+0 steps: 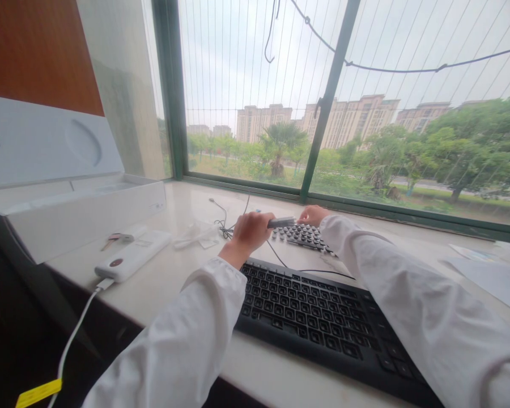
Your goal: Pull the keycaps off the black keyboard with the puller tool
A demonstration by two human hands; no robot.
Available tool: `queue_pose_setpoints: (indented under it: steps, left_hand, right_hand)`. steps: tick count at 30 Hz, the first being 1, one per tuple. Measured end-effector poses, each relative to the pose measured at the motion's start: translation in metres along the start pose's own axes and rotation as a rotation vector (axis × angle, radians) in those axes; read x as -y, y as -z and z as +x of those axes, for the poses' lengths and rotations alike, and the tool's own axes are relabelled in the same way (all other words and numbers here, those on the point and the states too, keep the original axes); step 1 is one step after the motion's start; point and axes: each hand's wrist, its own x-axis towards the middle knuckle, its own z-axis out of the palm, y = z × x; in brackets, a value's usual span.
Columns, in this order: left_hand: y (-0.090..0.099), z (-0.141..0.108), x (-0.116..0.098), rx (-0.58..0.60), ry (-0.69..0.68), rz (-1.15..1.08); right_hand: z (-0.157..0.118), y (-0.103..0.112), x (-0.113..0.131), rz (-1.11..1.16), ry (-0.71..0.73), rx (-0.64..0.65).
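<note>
One grey tool gripped over loose keycaps, one keyboard below

At far left, one white box is seen opened, its one lid raised. One yellow tag is wrapped on one white cable, which is plugged into one white power bank. One small set of keys is placed just beside it; key count cannot be told. Pale plastic wrapping is seen next, pieces not countable, then one black cable, bunched up near the left hand.

Two hands are shown, both arms stretched forward in white sleeves. The left fist is closed around one grey tool, held roughly level, its pale end pointed at the right hand. The right wrist is reached farther out, fingers bent by the tool's end; whether anything is pinched there cannot be told. Keycaps are set in rows below the hands, too many and too blurred to be counted. One black keyboard is laid nearer, between the forearms, square sockets exposed, partly covered by the right sleeve. At far right, at least two papers are seen.
</note>
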Motion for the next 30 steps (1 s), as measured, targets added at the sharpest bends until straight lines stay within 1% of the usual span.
queue_pose_setpoints:
  steps: [5,12,16,22,30]
  left_hand:
    - [0.000,0.000,-0.001,-0.012,0.015,0.010]
    - [0.000,0.000,-0.001,0.001,0.021,0.020]
    - [0.000,0.000,0.000,0.000,0.013,0.025]
    - [0.001,0.000,0.000,0.021,0.008,0.005]
    - [0.003,-0.001,-0.003,0.037,0.040,0.024]
  right_hand:
    - [0.000,-0.002,0.001,-0.011,0.056,0.026]
    - [0.003,-0.002,0.000,0.001,0.090,0.034]
    - [0.002,0.004,-0.001,-0.014,0.067,0.040]
    - [-0.006,0.011,0.003,-0.069,0.034,0.101]
    - [-0.012,0.016,0.008,-0.065,-0.005,0.127]
